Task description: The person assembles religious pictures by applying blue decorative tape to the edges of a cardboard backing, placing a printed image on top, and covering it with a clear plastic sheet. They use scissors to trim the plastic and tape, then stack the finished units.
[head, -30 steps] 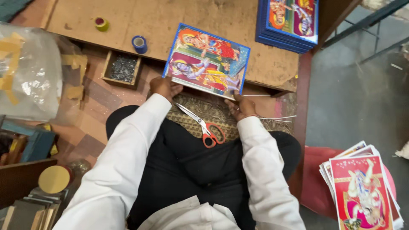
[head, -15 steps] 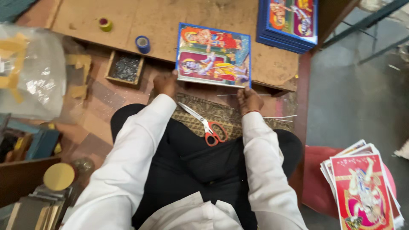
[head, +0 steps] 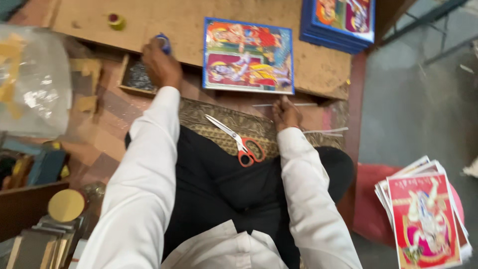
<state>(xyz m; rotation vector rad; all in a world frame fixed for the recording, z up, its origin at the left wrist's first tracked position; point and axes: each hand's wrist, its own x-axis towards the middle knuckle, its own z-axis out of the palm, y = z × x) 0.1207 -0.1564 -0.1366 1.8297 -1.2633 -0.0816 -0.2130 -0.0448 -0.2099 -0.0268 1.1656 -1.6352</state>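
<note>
My left hand (head: 160, 64) is out over the near edge of the wooden board (head: 164, 22), fingers curled down onto the blue tape roll (head: 163, 42); they cover most of it, so I cannot tell whether I have it pinched or am only touching it. The roll sits at the board's front edge, just above the small tray of dark bits (head: 135, 77). To lift it cleanly I should, I judge, take it by its rim from above and bring it straight up, so it does not tip off the edge into that tray. Further right the framed picture (head: 248, 56) lies flat on the board, face up, long axis running left to right, its top edge away from me and its near edge almost level with the board's front. On my lap the red-handled scissors (head: 237, 140) lie on the patterned cloth (head: 224, 124), blades pointing up-left, handles toward my right knee. My right hand (head: 285, 113) rests fingers-down, loosely closed, holding nothing I can see, just below the frame's right corner beside a thin pale strip (head: 285, 104)
</note>
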